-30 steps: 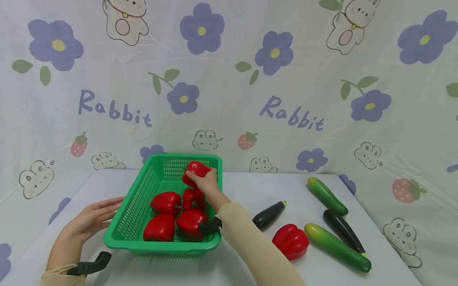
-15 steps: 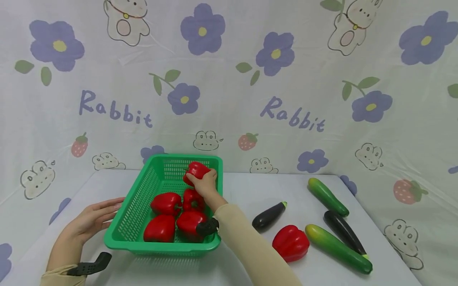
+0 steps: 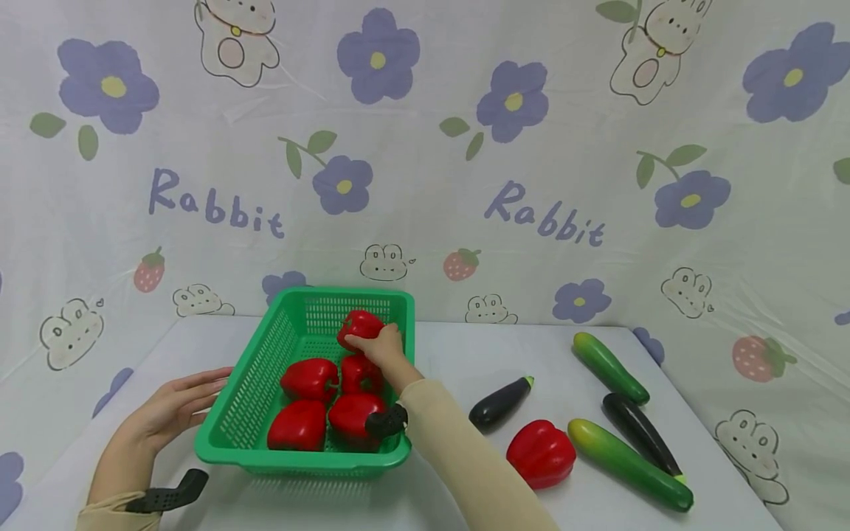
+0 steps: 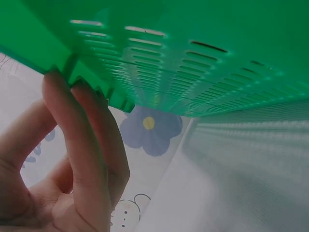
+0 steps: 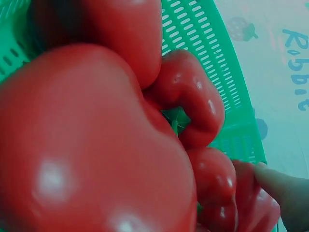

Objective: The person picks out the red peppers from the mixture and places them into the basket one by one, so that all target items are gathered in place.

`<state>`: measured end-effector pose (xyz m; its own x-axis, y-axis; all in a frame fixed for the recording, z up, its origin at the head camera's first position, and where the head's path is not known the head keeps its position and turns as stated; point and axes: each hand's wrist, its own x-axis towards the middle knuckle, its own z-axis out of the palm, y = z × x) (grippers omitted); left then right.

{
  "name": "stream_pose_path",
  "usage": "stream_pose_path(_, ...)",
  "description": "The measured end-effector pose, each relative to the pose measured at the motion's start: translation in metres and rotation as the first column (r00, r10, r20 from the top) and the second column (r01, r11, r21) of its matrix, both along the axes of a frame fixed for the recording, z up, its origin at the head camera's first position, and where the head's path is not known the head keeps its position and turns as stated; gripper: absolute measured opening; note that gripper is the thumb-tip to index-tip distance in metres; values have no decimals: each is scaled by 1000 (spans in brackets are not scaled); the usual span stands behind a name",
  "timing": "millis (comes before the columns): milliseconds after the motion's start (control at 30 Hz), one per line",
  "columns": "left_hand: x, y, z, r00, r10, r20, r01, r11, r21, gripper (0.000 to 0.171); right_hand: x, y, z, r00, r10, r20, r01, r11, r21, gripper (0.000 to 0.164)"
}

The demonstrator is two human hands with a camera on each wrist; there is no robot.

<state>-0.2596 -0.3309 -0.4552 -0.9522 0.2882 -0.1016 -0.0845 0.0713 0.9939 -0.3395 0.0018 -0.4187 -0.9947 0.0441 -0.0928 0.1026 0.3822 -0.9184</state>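
In the head view my right hand (image 3: 384,349) holds a red bell pepper (image 3: 361,328) inside the back right of a green plastic basket (image 3: 229,398). Its thumb (image 5: 276,181) presses against that pepper's side in the right wrist view. Several other red bell peppers lie in the basket, among them one at the front left (image 3: 296,425) and one behind it (image 3: 308,379). At the basket's left side is my left hand (image 3: 174,407), its fingers extended. The left wrist view has the fingertips (image 4: 55,79) touching the underside of the rim (image 4: 91,79).
Right of the basket, on the white table (image 3: 445,472), lie a small dark eggplant (image 3: 499,403) and a loose red bell pepper (image 3: 541,454). Farther right are two green cucumber-like vegetables (image 3: 631,464) and a long dark eggplant (image 3: 640,434). A patterned cloth (image 3: 425,184) hangs behind.
My right hand has lowered the bell pepper slightly toward the basket floor. The left hand stays at the basket's side. The whole head view shifts a little.
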Motion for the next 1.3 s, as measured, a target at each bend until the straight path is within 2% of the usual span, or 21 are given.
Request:
stream_pose_path(100, -1, -1, 0, 1000, -13, -7, 13, 1000, 8, 27, 0, 1, -1, 999, 14, 39, -15, 1000, 6, 89)
stream_pose_path(200, -1, -1, 0, 999, -36, -18, 36, 999, 9, 29, -1, 0, -1, 999, 18, 41, -19, 999, 28, 85)
stream_pose_path(433, -1, 0, 0, 1000, 3, -1, -3, 1000, -7, 26, 0, 0, -1, 999, 36, 27, -39, 994, 103, 74)
stream_pose_path(567, 0, -1, 1, 1000, -10, -10, 10, 1000, 4, 27, 1, 0, 0, 998, 57, 34, -61, 992, 112, 65)
stream_pose_path(1067, 0, -1, 3, 1000, -8, -2, 8, 1000, 16, 29, 1, -1, 2, 997, 58, 51, -59, 998, 26, 77)
stream_pose_path(1300, -1, -2, 1, 1000, -13, 2, 13, 1000, 15, 28, 3, -2, 6, 997, 80, 9, -80, 996, -39, 77)
